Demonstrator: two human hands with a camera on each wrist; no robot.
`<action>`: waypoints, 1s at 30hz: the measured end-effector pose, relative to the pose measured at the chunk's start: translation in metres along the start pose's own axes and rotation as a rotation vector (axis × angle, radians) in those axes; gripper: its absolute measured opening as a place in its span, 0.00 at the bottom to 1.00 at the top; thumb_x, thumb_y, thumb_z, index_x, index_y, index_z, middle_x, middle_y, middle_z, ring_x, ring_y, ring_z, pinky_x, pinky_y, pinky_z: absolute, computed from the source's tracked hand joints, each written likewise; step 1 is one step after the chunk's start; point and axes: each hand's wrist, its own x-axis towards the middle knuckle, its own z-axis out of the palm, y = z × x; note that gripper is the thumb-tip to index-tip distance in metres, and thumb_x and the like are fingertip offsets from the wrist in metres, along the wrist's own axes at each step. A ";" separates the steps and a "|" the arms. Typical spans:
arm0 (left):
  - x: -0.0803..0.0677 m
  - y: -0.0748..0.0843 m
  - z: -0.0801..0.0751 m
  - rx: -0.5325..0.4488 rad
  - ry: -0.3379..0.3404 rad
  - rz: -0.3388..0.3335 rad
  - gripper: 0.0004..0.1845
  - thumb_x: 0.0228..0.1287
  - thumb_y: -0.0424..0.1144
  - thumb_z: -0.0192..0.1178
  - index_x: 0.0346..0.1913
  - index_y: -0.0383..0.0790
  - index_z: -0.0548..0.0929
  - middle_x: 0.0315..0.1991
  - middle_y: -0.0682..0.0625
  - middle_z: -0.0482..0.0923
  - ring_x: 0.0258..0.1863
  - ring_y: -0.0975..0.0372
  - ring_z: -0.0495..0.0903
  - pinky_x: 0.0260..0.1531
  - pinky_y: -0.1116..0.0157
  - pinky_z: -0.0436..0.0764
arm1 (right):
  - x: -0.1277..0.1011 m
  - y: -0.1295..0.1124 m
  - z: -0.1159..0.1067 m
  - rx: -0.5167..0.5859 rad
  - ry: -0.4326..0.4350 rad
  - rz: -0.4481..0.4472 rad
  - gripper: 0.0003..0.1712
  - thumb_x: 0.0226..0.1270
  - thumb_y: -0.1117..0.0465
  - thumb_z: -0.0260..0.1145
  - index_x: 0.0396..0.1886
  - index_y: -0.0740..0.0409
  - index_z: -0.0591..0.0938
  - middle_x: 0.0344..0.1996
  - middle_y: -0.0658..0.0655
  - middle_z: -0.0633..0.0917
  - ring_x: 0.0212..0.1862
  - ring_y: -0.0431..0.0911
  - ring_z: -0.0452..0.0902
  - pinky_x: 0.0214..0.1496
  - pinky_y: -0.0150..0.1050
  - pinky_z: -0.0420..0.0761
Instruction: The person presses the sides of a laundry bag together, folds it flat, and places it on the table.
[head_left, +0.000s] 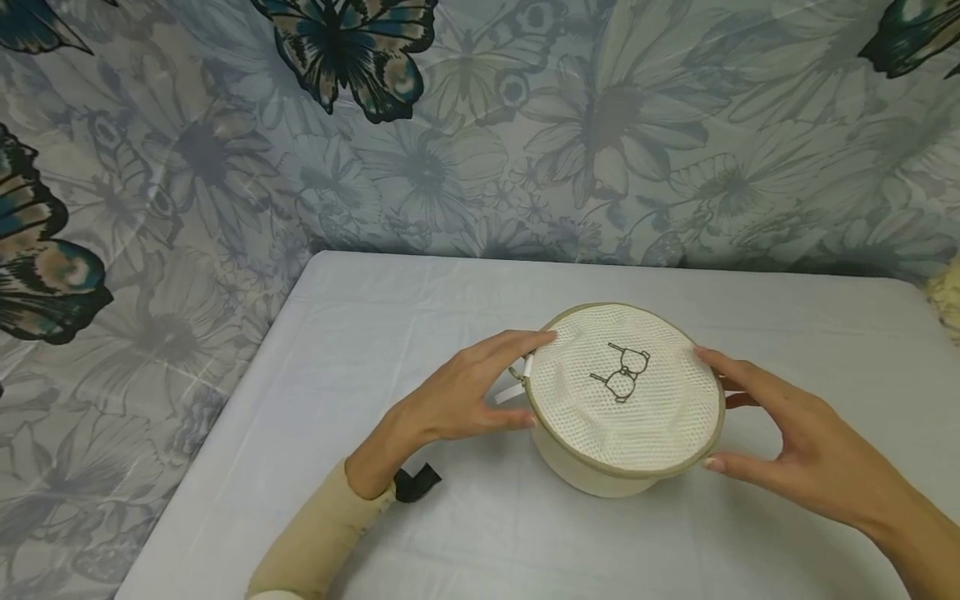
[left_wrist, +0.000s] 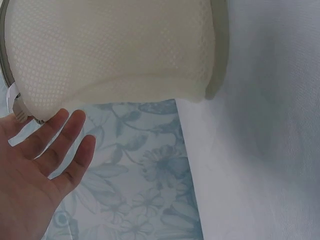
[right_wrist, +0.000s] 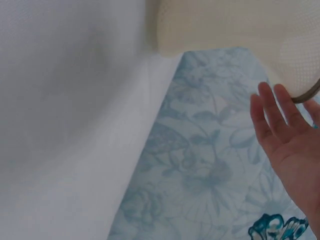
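One round mesh bag (head_left: pixel 667 425) is found on the bench (head_left: pixel 375 333), right of centre in the head view, its flat top facing up and its pale wall visible below the olive-toned rim. Two grips attend it, one per side. The left grip (head_left: pixel 468 387) is not clenched: thumb and forefinger are spread along the left rim, fingers extended, fingertips against the edge. The right grip (head_left: pixel 810 454) is likewise unclenched, forefinger tip on the right rim, thumb just beside the lower rim; whether that thumb makes contact cannot be confirmed. The opposed placement suggests steadying from both sides, probably because the wall is soft and would yield to pressure from one side alone; the light fingertip contact is judged consistent with avoiding crushing it. The bag stands base down, presumably so that its wider face supports it. Count of items: one bag; one stitched emblem (head_left: pixel 625 372) of two joined loops on its top; at least one white tag (head_left: pixel 512 392) at the left rim, exact number unclear; one beige sleeve (head_left: pixel 322 525) on the left forearm; one black tab (head_left: pixel 417 483) beside that wrist. Behind hangs one floral cloth (head_left: pixel 450 200), bearing four large butterflies in the head view, all cut off by its borders. One pale yellow object (head_left: pixel 948 298) at the right edge remains unidentified.
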 end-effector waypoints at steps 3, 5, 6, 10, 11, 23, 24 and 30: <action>0.003 0.001 0.001 -0.002 -0.002 -0.006 0.46 0.63 0.70 0.54 0.78 0.48 0.58 0.71 0.53 0.65 0.62 0.66 0.70 0.64 0.66 0.69 | 0.001 0.002 0.001 0.029 0.003 -0.011 0.67 0.28 0.73 0.86 0.75 0.60 0.64 0.70 0.51 0.70 0.60 0.30 0.70 0.55 0.19 0.70; 0.004 0.002 0.002 -0.002 0.000 -0.014 0.47 0.61 0.67 0.61 0.78 0.48 0.59 0.72 0.53 0.64 0.62 0.66 0.70 0.65 0.66 0.69 | 0.001 0.004 0.002 0.039 0.009 -0.009 0.66 0.28 0.73 0.86 0.74 0.61 0.65 0.69 0.51 0.71 0.60 0.31 0.70 0.55 0.19 0.70; 0.005 0.002 0.002 -0.002 0.001 -0.020 0.48 0.60 0.64 0.65 0.78 0.48 0.59 0.71 0.54 0.65 0.62 0.66 0.70 0.65 0.66 0.69 | 0.002 0.004 0.002 0.044 0.011 -0.002 0.65 0.29 0.74 0.86 0.74 0.60 0.66 0.69 0.50 0.72 0.60 0.31 0.70 0.55 0.19 0.70; 0.006 0.004 0.004 -0.009 -0.004 -0.046 0.50 0.55 0.57 0.73 0.77 0.49 0.60 0.70 0.54 0.65 0.60 0.67 0.70 0.64 0.66 0.70 | 0.002 0.006 0.004 0.064 0.021 0.021 0.63 0.30 0.74 0.85 0.74 0.60 0.67 0.68 0.49 0.73 0.62 0.31 0.69 0.56 0.19 0.70; 0.007 0.004 0.005 -0.013 -0.008 -0.052 0.50 0.55 0.57 0.73 0.77 0.49 0.60 0.70 0.54 0.65 0.60 0.67 0.70 0.64 0.66 0.70 | 0.002 0.006 0.005 0.070 0.023 0.021 0.63 0.30 0.74 0.85 0.73 0.60 0.67 0.68 0.49 0.73 0.63 0.32 0.69 0.56 0.18 0.70; 0.008 0.003 0.011 -0.052 -0.042 -0.074 0.46 0.57 0.57 0.72 0.76 0.49 0.62 0.71 0.53 0.65 0.64 0.66 0.69 0.65 0.65 0.69 | -0.002 0.014 0.012 0.137 0.022 0.041 0.63 0.29 0.74 0.85 0.73 0.62 0.67 0.69 0.52 0.72 0.67 0.33 0.66 0.57 0.18 0.69; 0.009 0.003 0.011 -0.052 -0.043 -0.077 0.46 0.57 0.57 0.72 0.76 0.49 0.62 0.71 0.53 0.65 0.65 0.66 0.69 0.65 0.65 0.69 | -0.002 0.015 0.012 0.139 0.022 0.047 0.63 0.29 0.74 0.85 0.73 0.62 0.67 0.69 0.52 0.72 0.67 0.34 0.65 0.57 0.19 0.69; 0.010 0.001 0.011 -0.042 -0.053 -0.082 0.46 0.57 0.57 0.71 0.76 0.49 0.62 0.71 0.52 0.65 0.65 0.66 0.69 0.65 0.66 0.69 | -0.004 0.016 0.016 0.119 0.034 0.090 0.63 0.30 0.73 0.86 0.74 0.58 0.68 0.69 0.49 0.73 0.62 0.31 0.69 0.55 0.17 0.69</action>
